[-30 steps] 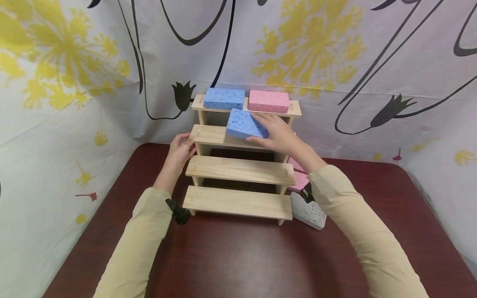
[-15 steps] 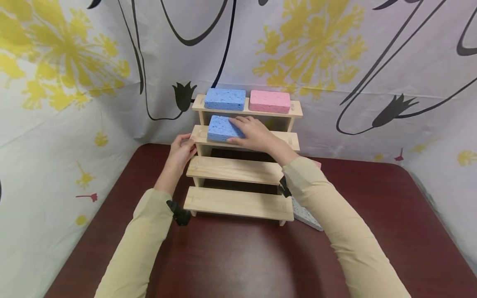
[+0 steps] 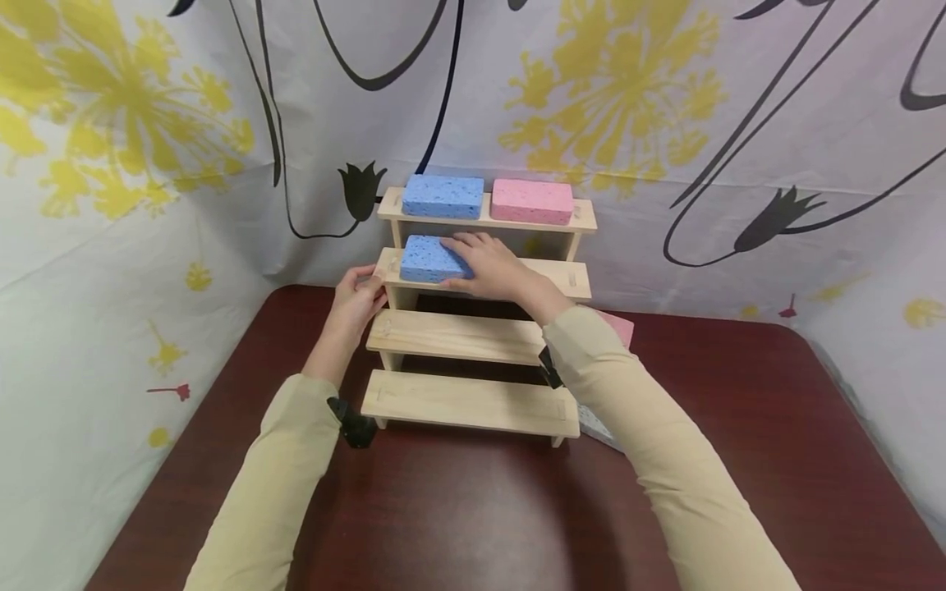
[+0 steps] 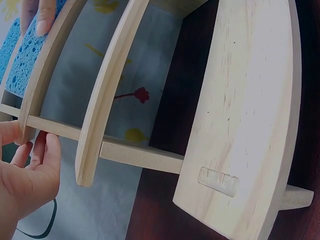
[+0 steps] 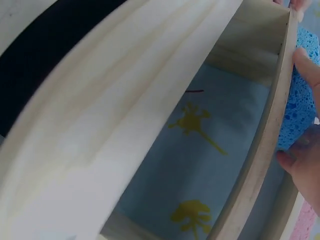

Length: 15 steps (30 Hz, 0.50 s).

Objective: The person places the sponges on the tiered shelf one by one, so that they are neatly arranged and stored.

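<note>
Head view, L to R: patterned white cloth (image 3: pixel 89 345) w/ yellow + dark plant prints fills the far L side & bg. Then tan L sleeve (image 3: pixel 254 484), w/ a small black device (image 3: pixel 352 423) at its cuff. L hand (image 3: pixel 357 304) pinches the L end of the wooden stand (image 3: pixel 458 335), on 2nd tier from top; L wrist view has the thumb one side of the board's end, fingertips on the other, so grip is narrow.

Stand = 4 stepped tiers, pale wood, upright on a dark red-brown table (image 3: pixel 473 525). Lower blue sponge (image 3: pixel 429 260) lies flat near L end of that same 2nd tier, just R of L hand but not touching it. Directly behind & above it, on top tier, is the upper blue sponge (image 3: pixel 443 195), L of centre.

R hand (image 3: pixel 491 267) comes in from R & holds the lower blue sponge by its R part, fingers over the top, thumb low at front; R wrist view also has its digits touching the blue. Top tier, farther R: upper pink sponge (image 3: pixel 532 202), w/ a gap btwn it & the blue one.

R of stand: a grey sponge (image 3: pixel 594 425) beside the lowest tier, and a pink piece (image 3: pixel 619 327) farther back, both mostly hidden by the tan R sleeve (image 3: pixel 658 451); can't tell full extent of either.
</note>
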Tool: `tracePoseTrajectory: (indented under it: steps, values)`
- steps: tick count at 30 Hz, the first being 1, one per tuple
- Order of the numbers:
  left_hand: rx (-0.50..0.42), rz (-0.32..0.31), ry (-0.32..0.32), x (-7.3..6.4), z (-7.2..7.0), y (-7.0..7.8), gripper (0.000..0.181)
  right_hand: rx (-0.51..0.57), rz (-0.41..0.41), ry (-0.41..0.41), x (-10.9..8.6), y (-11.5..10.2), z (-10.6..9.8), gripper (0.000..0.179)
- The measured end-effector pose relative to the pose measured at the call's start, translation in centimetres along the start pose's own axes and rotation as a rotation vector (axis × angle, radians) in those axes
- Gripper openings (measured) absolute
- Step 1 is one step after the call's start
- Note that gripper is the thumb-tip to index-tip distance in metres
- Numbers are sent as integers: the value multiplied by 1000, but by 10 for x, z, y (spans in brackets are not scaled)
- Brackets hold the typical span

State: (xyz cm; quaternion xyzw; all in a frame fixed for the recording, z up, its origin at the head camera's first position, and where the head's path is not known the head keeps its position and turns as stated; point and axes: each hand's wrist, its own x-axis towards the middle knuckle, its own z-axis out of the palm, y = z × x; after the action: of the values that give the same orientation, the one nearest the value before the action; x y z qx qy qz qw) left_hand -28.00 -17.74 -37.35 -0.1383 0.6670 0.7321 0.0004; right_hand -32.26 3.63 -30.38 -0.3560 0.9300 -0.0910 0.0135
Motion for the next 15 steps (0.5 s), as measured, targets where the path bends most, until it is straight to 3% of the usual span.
tracePoseTrajectory:
  steps: [1,7,11,14,15]
  values:
    - [47,-18,18,-14,4,12,41,4,-3,20,-1,1,0,75]
    - [20,-59,3,-29,10,25,43,73,-40,182,-18,6,-1,76]
    - [22,-45,8,-23,8,20,44,123,-68,240,-36,11,-3,64]
    - [31,-26,17,-15,6,13,43,167,-78,289,-49,20,-3,55]
    - [13,-12,16,-6,2,5,43,183,-79,302,-54,22,-2,53]
